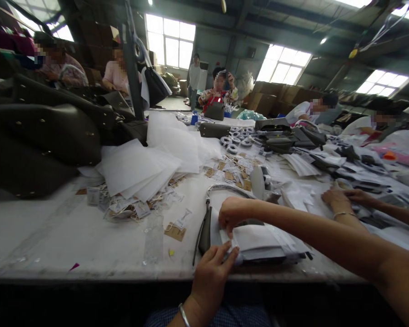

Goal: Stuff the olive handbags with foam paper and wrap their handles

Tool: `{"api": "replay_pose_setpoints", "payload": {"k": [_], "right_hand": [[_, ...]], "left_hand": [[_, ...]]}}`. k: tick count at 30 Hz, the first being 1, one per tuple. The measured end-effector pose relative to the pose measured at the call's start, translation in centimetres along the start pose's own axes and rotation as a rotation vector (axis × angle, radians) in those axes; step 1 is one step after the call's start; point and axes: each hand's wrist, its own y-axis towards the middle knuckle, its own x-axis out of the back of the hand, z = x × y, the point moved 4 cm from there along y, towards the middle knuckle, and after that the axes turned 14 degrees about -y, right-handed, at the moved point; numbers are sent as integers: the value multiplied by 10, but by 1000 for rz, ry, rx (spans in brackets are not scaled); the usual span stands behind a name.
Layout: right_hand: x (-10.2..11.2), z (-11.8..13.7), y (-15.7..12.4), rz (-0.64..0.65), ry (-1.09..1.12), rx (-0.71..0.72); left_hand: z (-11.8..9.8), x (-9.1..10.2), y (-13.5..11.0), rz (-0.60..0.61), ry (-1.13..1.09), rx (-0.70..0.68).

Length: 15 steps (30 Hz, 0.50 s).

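A dark grey-green handbag (204, 234) lies on its side at the table's front edge, its handle (218, 187) wrapped in pale material and arched behind it. White wrapping paper (259, 238) covers much of the bag. My left hand (213, 265), a bangle on its wrist, pinches the left end of this paper between thumb and fingers. Just above it, my right hand (233, 213) is closed with fingers pointing down on the same edge. The right fingertips are partly hidden. Left of the bag lies a brown hang tag (175, 231).
White sheets (132, 168) are stacked behind a heap of tags (129, 206). Dark bags (37, 141) pile up at left. A co-worker's hands (341, 200) work close by at right, among papers. Wrapped rings (231, 149) lie further back. Several people sit around the table.
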Motion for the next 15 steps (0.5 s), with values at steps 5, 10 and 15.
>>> {"api": "replay_pose_setpoints", "payload": {"k": [5,10,15], "right_hand": [[-6,-12,0,-79,120,1],[-19,-24,-1,-179,276,-44],[-29,-31,0,-241,390,-100]], "left_hand": [[1,0,-1,-5,2,0],[2,-3,-1,-2,14,2],[2,-3,0,-1,45,2]]}}
